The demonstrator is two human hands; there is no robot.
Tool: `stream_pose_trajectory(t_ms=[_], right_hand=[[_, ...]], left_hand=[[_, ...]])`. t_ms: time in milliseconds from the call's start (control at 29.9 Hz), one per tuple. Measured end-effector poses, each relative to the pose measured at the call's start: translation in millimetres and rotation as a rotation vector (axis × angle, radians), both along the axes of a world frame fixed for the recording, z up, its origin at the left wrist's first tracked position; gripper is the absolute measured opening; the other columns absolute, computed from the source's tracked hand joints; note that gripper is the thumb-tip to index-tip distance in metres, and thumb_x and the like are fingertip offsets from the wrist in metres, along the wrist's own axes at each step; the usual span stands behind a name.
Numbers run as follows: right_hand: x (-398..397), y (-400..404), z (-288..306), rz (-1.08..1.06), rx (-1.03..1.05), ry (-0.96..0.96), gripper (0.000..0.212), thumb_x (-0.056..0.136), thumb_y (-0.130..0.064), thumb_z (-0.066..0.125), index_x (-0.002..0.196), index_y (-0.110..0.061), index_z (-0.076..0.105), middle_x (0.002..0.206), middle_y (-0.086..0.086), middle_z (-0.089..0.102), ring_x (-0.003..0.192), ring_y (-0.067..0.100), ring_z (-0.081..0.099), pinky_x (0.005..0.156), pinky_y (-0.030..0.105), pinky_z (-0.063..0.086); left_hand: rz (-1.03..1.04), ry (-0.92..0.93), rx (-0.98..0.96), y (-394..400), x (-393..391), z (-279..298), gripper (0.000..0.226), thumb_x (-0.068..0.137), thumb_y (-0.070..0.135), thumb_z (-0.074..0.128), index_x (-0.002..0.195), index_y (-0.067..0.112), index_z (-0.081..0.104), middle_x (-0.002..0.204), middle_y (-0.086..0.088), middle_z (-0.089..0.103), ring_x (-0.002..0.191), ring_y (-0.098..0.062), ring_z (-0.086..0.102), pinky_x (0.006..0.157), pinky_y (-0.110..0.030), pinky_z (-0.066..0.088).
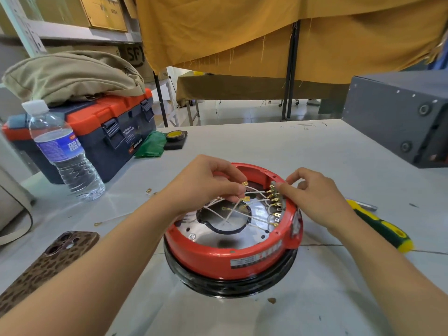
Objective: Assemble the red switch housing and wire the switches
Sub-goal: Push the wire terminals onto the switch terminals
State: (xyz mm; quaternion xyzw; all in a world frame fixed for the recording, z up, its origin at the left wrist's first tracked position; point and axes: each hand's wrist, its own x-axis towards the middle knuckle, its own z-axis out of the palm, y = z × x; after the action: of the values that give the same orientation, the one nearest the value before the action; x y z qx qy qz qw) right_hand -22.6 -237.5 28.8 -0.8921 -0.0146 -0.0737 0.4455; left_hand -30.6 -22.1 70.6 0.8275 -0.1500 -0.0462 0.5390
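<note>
While the counter carries everything across the middle of the frame, the red switch housing sits low and centre, open side up on a black ring, so I can reach down into it. Upper left, the toolbox stands with a khaki bag on its lid, and the water bottle stands just in front of it. Far right, a grey metal box is parked well clear of my work. Lower left lies a phone in a spotted case; right of the housing rests a yellow-and-green screwdriver, near enough to grab, I'd say.

Now the hands. Left hand reaches over the back rim of the housing, its grip pinching white wires with gold terminals, lifting them clear of the tangle. Right hand is over the right rim, its grip narrowed on the switch block, probably steadying it so a terminal can be pushed on. Several terminals already sit along that block; the ones I hold are not yet seated.
</note>
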Motion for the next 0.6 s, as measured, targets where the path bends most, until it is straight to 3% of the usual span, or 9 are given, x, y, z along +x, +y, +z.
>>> stream_pose_trajectory(t_ms=[267,368,502,602], right_hand=[[2,2,-3,0.032,-0.074,-0.065,0.027,0.088,-0.043,0.058,0.092,-0.016,0.061,0.048,-0.004,0.052,0.046,0.006,0.048,0.048,0.018,0.027],[4,3,-3,0.028,-0.050,-0.070,0.027,0.088,-0.045,0.057,0.095,-0.019,0.064,0.051,-0.004,0.054,0.049,0.006,0.049,0.048,0.017,0.029],[4,2,-4,0.033,-0.040,-0.074,0.029,0.087,-0.048,0.057,0.099,-0.024,0.065,0.060,-0.001,0.059,0.059,0.007,0.054,0.054,0.022,0.035],[4,3,-4,0.041,-0.061,-0.075,0.028,0.087,-0.047,0.057,0.102,-0.025,0.065,0.076,-0.004,0.058,0.071,0.008,0.054,0.066,0.026,0.044]], left_hand=[[-0.030,-0.007,0.151,-21,10,-8,0.004,0.078,0.012,0.075,0.080,0.014,0.072,0.070,-0.004,0.074,0.068,-0.017,0.073,0.069,-0.025,0.059],[-0.047,-0.019,0.205,-26,11,-8,0.006,0.079,0.012,0.075,0.075,0.016,0.073,0.065,0.002,0.073,0.062,-0.012,0.071,0.060,-0.016,0.054],[-0.084,-0.089,0.346,-32,14,-8,0.005,0.080,0.015,0.074,0.076,0.017,0.074,0.056,0.012,0.067,0.054,-0.003,0.065,0.054,-0.013,0.050],[-0.104,-0.152,0.432,-36,15,-8,0.002,0.080,0.015,0.074,0.081,0.014,0.075,0.055,0.013,0.065,0.051,0.002,0.061,0.049,-0.009,0.045]])
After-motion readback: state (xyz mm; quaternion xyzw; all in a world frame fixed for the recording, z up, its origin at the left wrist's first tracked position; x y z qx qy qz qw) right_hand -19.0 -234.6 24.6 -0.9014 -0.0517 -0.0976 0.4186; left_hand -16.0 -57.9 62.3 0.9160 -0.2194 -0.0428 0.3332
